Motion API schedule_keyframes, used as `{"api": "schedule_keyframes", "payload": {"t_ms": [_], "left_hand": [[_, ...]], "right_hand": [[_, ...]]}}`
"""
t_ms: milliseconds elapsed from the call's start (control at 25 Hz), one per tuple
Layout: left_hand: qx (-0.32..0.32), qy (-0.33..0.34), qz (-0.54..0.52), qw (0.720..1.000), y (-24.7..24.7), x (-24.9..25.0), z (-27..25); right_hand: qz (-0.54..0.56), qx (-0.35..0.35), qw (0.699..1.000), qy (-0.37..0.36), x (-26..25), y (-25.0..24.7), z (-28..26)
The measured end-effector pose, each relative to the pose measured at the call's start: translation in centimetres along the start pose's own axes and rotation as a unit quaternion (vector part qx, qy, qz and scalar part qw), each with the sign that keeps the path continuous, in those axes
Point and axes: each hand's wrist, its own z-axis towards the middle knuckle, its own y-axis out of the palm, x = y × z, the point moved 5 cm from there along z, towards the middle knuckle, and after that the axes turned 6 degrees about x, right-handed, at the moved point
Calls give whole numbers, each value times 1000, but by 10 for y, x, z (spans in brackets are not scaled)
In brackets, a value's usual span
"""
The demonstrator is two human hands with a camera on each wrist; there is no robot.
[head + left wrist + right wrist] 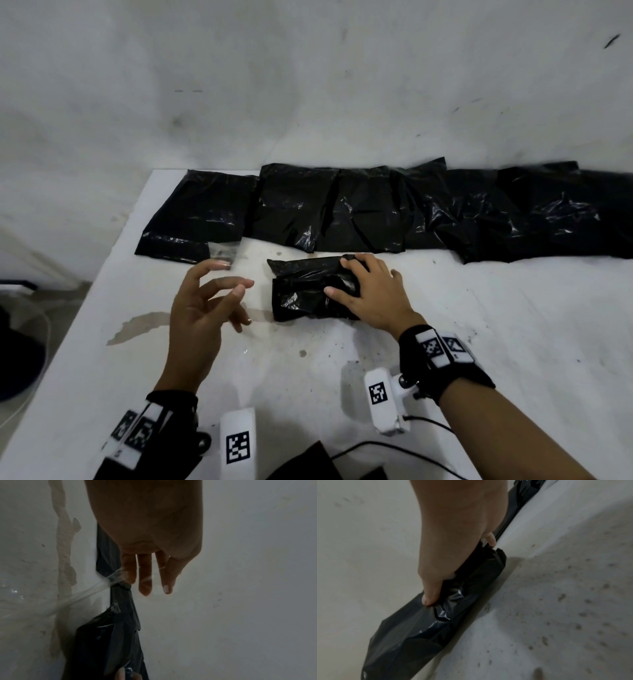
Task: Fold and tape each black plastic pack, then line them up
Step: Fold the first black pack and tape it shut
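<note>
A folded black plastic pack (301, 291) lies mid-table. My right hand (342, 277) holds it down, fingers curled over its far edge and thumb pressed into the front; the right wrist view shows that thumb (429, 592) dug into the pack (419, 635). My left hand (219, 291) hovers just left of the pack with fingers spread and relaxed. A short strip of clear tape (223, 251) clings to one raised fingertip. In the left wrist view the tape (96, 588) stretches across the fingers (145, 577). A row of black packs (342, 209) lies along the table's back.
The white table (308, 359) ends at a slanting left edge, with a dark object (17, 359) on the floor beyond. A brown stain (140, 325) marks the surface near my left hand. A black cable (394, 448) and black plastic (308, 462) lie at the near edge.
</note>
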Motion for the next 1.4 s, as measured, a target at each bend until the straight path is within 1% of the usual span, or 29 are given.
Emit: {"api": "schedule_keyframes", "payload": {"t_ms": [80, 200, 240, 280, 360, 400, 440, 520, 600, 720, 880, 1040, 1200, 1280, 1320, 1400], "left_hand": [[-9, 19, 0, 1000, 2, 13, -3], [-2, 65, -20, 998, -4, 42, 7], [-9, 79, -31, 996, -6, 54, 12], [-30, 84, -41, 995, -6, 63, 17], [-107, 52, -30, 992, 0, 69, 26], [-157, 16, -5, 987, 8, 65, 27], [-206, -28, 22, 978, 17, 55, 25], [-290, -100, 67, 949, 39, 31, 16], [-330, -146, 91, 928, 56, 8, 7], [-342, -174, 99, 918, 71, -13, 3], [-338, -183, 86, 919, 77, -21, 4], [-329, -197, 78, 920, 75, -26, 2], [-331, -210, 82, 916, 75, -36, 2], [-331, -211, 76, 917, 76, -39, 3], [-332, -209, 74, 917, 75, -40, 4], [-334, -206, 69, 917, 74, -42, 5]], "right_hand": [[-7, -6, 1000, 9, -4, -3, 3], [-15, -31, 999, 33, -8, -9, 10], [-18, -41, 998, 41, -9, -11, 12], [-22, -53, 997, 47, -12, -13, 14], [-23, -77, 995, 62, -17, -16, 19], [-18, -84, 994, 69, -20, -18, 21], [-12, -88, 993, 75, -22, -19, 23], [-2, -80, 994, 78, -24, -22, 25], [-14, -55, 997, 58, -27, -25, 23], [-10, -22, 999, 27, -31, -24, 19], [36, 27, 999, 10, -32, -26, 15], [35, 32, 999, 1, -33, -26, 10], [24, 18, 1000, 7, -32, -24, 7], [65, 9, 998, 4, -32, -25, 6], [107, -1, 994, 10, -31, -25, 5], [217, -26, 975, 38, -29, -26, 5]]}}
